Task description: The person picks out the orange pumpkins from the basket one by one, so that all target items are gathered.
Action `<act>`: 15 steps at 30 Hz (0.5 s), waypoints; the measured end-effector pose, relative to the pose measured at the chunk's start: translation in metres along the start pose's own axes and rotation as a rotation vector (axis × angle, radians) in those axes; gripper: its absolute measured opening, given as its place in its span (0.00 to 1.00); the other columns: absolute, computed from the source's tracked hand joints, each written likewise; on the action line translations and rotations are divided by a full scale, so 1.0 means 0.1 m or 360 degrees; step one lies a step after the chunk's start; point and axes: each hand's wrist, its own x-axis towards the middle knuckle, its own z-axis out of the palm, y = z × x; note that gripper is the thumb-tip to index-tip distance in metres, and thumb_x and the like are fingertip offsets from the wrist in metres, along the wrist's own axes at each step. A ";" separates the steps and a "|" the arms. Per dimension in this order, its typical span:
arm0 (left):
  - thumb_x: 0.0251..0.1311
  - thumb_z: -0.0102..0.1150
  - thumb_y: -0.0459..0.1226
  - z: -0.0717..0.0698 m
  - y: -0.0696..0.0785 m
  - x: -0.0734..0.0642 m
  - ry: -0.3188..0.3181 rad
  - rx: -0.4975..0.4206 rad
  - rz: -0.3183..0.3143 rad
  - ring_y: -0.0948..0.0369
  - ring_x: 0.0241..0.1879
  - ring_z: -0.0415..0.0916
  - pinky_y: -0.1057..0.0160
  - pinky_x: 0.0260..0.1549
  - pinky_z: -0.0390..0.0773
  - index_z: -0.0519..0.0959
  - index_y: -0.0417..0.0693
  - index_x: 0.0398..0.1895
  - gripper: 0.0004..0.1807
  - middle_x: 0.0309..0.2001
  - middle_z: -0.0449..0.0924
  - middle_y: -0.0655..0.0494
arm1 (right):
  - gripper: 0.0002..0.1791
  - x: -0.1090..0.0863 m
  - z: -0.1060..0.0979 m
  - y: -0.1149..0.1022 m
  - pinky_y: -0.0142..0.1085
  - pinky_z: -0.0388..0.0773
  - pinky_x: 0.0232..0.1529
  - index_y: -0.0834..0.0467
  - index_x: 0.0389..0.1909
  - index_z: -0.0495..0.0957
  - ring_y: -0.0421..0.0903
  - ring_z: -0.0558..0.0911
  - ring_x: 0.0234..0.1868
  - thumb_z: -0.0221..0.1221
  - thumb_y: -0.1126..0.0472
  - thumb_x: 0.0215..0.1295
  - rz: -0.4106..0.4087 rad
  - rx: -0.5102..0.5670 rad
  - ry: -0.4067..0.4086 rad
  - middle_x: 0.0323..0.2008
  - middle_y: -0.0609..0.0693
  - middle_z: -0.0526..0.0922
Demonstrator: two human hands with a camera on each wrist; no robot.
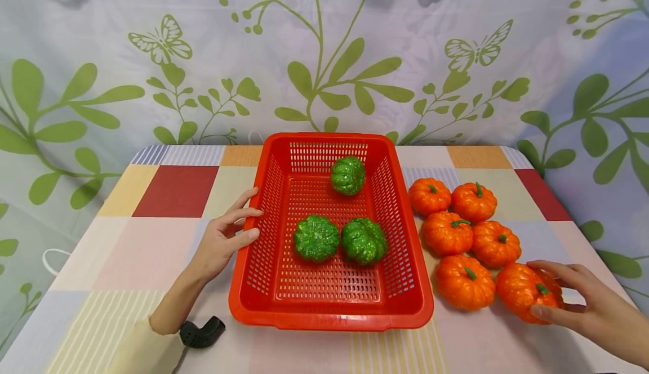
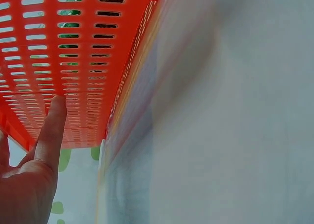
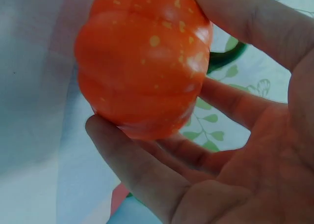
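Note:
A red plastic basket (image 1: 329, 320) with slotted walls stands in the middle of the table and holds three green pumpkins, one of them (image 1: 316, 239) at the front left. My left hand (image 1: 218, 244) touches the basket's left side with its fingers extended; in the left wrist view one finger (image 2: 56, 118) lies against the slotted outer wall. At the right, my right hand (image 1: 583, 301) holds an orange pumpkin (image 1: 524, 292) between thumb and fingers. The right wrist view shows the same orange pumpkin (image 3: 142, 62) with its curved green stem.
Several more orange pumpkins, such as one (image 1: 465, 282) beside the held one, sit close together along the basket's right side. A black curved piece (image 1: 203, 333) is at the left wrist. Behind the checked tablecloth (image 1: 157, 250) hangs a leaf-patterned curtain (image 1: 203, 36).

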 end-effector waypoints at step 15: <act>0.62 0.52 0.20 0.01 0.00 0.01 0.0001 -0.0008 0.0014 0.48 0.55 0.76 0.54 0.39 0.84 0.75 0.31 0.54 0.17 0.76 0.52 0.49 | 0.31 -0.03 0.17 0.12 0.26 0.77 0.32 0.65 0.60 0.72 0.22 0.65 0.47 0.71 0.66 0.54 -0.0316 0.0139 0.0121 0.50 0.24 0.68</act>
